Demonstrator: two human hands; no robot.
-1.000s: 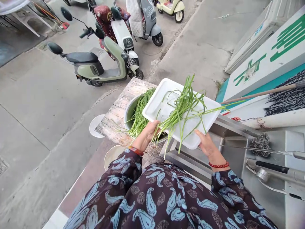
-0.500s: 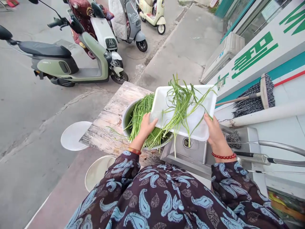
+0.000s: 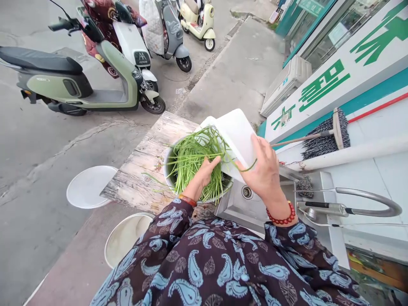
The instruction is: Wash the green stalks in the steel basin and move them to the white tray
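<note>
A white plastic tray (image 3: 237, 131) is steeply tilted to the left over a round metal pot (image 3: 167, 171). My right hand (image 3: 264, 170) grips the tray's right side, with a stray green leaf by the thumb. My left hand (image 3: 204, 176) is closed at the tray's lower left edge, its thumb over the greens and its other fingers mostly hidden. Long garlic chives (image 3: 194, 161) heap up in the pot, some spanning from the tray into it. The pot stands on a worn wooden board (image 3: 134, 174).
A steel sink (image 3: 229, 199) with a tap (image 3: 376, 204) lies right of the pot. A scouring pad (image 3: 304, 187) sits at its edge. Beyond are a mop (image 3: 325, 131) and parked scooters (image 3: 105, 93). On the left are a white round lid (image 3: 91, 187) and a bucket (image 3: 124, 242).
The tray has gone from nearly level to steeply tilted, its right side raised. The chives on it have slid left onto the pot's heap. Both hands have turned with the tray.
</note>
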